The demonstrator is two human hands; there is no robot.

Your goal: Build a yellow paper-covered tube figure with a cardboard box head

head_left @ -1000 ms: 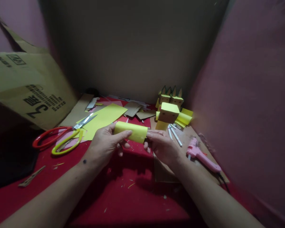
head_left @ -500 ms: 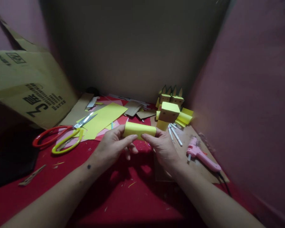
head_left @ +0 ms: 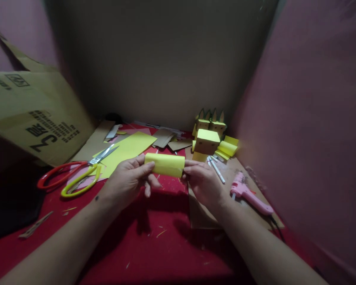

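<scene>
A yellow paper roll (head_left: 165, 164) lies level between my hands, above the red cloth. My left hand (head_left: 133, 174) pinches its left end, thumb in front and the lower fingers hanging loose. At the other end, the thumb and fingertips of my right hand (head_left: 206, 180) close on the roll's edge; some fingertips are hidden there. Behind my left hand is a flat sheet of yellow paper (head_left: 132, 148). Past my right hand stands a small box-shaped cardboard figure (head_left: 207, 143) with a yellow top, beside more folded yellow paper (head_left: 228, 147).
Scissors (head_left: 90, 163) with red and yellow handles lie open at left, near a large cardboard box (head_left: 47, 114). At right, a pink glue gun (head_left: 250, 194) and white sticks (head_left: 216, 171) rest on a cardboard sheet (head_left: 204, 215). Paper scraps dot the red cloth (head_left: 154, 253).
The roll and my left hand have shifted left in view. My right thumb has slid off the roll's front to its right end, so more of the yellow surface shows.
</scene>
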